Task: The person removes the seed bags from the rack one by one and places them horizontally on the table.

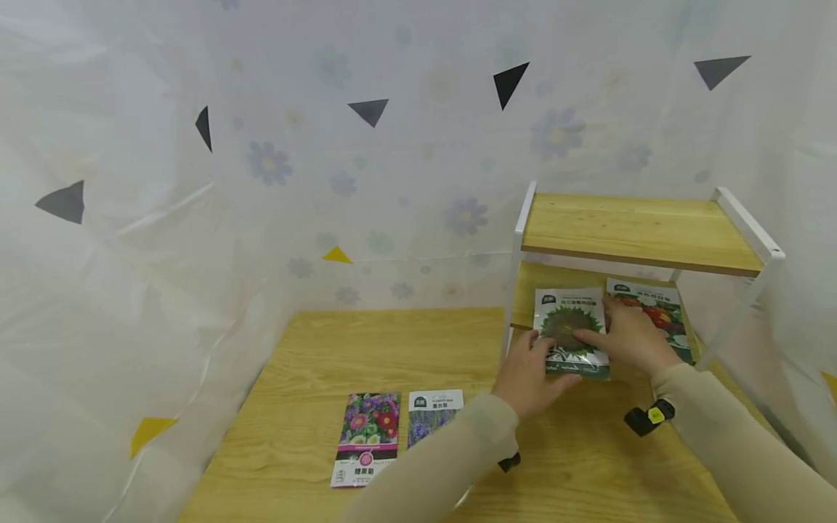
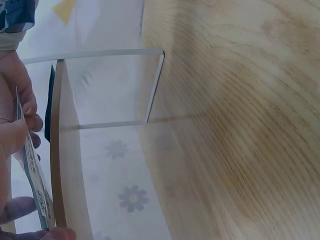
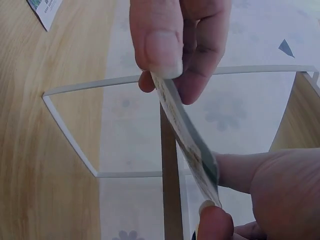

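White and green, the held packet (image 1: 570, 314) was pinched by left hand (image 1: 528, 374) and right hand (image 1: 633, 335) at the front edge of the lower shelf (image 1: 543, 276). Beside it, the red packet (image 1: 665, 314) was already shelved; the pink packet (image 1: 367, 438) and purple packet (image 1: 431, 418) were left on the table (image 1: 392, 349). Headroom was bounded by the upper shelf (image 1: 641, 226); bare board was exposed leftward.

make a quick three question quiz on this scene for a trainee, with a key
1. Which hand or hands hold the green-flower packet?
2. True or false: the red-flower packet lies on the top board.
3. Fill in: in the head view, the lavender packet lies to the ___ of the pink-striped packet.

Key:
1. Both, left hand and right hand.
2. False; it is lower.
3. Right.
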Demonstrator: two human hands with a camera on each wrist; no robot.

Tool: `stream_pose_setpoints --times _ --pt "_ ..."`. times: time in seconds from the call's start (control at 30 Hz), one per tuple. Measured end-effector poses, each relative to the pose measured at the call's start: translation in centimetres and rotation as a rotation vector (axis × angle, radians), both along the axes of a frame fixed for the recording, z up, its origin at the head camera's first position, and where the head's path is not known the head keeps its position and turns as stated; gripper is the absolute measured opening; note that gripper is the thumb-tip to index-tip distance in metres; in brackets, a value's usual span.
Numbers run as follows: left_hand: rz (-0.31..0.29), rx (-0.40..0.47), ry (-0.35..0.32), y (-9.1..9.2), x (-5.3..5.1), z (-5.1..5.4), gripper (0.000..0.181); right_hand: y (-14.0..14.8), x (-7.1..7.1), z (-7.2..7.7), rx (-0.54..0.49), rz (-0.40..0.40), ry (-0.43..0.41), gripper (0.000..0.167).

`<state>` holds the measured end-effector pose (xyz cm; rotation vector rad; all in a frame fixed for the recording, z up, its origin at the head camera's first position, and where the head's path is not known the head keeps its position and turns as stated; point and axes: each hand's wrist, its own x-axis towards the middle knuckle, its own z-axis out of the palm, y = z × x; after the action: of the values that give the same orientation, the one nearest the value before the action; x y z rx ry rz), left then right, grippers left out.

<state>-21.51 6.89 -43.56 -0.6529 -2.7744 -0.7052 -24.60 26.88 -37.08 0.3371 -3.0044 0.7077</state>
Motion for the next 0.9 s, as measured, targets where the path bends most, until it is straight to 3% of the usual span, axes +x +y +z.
stream_pose_setpoints --times 0.3,0.47,0.6,0.77,0.9 --pt "0.049 0.087 -0.106 0.0 0.7 0.4 0.086 -0.2 0.8 -0.1 -0.005 -0.022 -0.026 0.102" --pt "0.037 0.163 -0.141 -0.3 1.0 0.3 0.086 -0.4 1.3 -0.2 -0.017 -0.025 -0.025 0.1" --pt "0.026 0.243 -0.167 -0.6 1.2 -0.1 0.077 -0.4 1.8 -0.7 -0.04 -0.028 -0.041 0.1" --pt "0.053 0.366 -0.24 -1.0 1.0 -0.6 0.064 -0.4 2.2 -1.6 -0.076 -0.031 -0.024 0.1" --pt "0.065 0.4 -0.259 -1.3 0.9 -0.9 0.058 -0.6 2.8 -2.4 -0.11 -0.042 -0.024 0.1"
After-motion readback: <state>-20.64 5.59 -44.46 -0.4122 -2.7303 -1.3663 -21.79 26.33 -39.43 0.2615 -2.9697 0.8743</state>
